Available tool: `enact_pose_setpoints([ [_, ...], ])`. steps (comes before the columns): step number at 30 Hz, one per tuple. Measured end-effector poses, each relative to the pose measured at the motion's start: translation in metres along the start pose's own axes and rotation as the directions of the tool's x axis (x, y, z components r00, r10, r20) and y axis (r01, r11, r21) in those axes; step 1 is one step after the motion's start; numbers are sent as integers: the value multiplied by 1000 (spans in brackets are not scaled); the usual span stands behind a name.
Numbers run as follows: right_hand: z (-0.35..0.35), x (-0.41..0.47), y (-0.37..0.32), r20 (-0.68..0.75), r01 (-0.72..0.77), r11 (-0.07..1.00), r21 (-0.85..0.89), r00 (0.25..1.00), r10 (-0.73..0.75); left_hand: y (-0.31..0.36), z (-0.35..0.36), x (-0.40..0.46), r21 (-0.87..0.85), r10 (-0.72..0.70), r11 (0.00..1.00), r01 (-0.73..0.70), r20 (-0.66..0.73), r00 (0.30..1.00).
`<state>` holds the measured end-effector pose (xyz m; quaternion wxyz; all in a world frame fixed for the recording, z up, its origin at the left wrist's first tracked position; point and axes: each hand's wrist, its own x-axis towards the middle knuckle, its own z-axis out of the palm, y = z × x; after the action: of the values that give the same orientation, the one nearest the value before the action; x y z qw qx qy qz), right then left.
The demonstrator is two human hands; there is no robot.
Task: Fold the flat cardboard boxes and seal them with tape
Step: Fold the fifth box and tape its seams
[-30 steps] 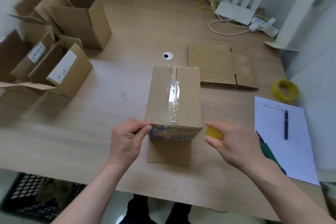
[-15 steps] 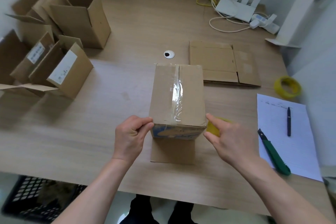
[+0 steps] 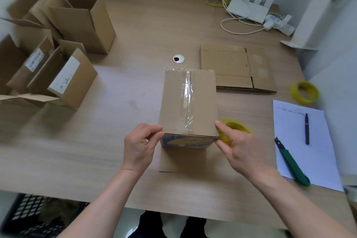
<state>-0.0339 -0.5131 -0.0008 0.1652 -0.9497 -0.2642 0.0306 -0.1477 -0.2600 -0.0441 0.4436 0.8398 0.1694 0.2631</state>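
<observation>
Both grips are curling: left hand (image 3: 140, 146) pinching the taped box (image 3: 189, 106) mid-surface, right hand (image 3: 242, 151) holding a yellow tape roll (image 3: 234, 128) beside it, near one flat box (image 3: 235, 67), one cutter (image 3: 291, 162), one pen (image 3: 306, 128).

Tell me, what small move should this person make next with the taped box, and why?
Probably cut the tape. A clear strip already covers the box's top seam, and the right hand grips the yellow tape roll at the near right corner while the left hand pinches the near left corner.
</observation>
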Motion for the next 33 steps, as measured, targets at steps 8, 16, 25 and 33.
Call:
enact_pose_setpoints([
  [8, -8, 12, 11, 166, -62, 980, 190, 986, 30, 5, 3, 13, -453, -524, 728, 516, 119, 843],
  [16, 1, 21, 9, 47, -111, 939, 325, 994, 101, 19, 28, 9, -62, -271, 961, 270, -14, 962],
  [25, -8, 23, 6, 84, -23, 964, 263, 997, 1, -2, 27, 18, 369, 58, 923, -109, 149, 987],
  [33, -12, 29, 6, 128, 115, 987, 114, 983, -130, -13, 13, 42, 303, 177, 910, -284, 334, 926],
])
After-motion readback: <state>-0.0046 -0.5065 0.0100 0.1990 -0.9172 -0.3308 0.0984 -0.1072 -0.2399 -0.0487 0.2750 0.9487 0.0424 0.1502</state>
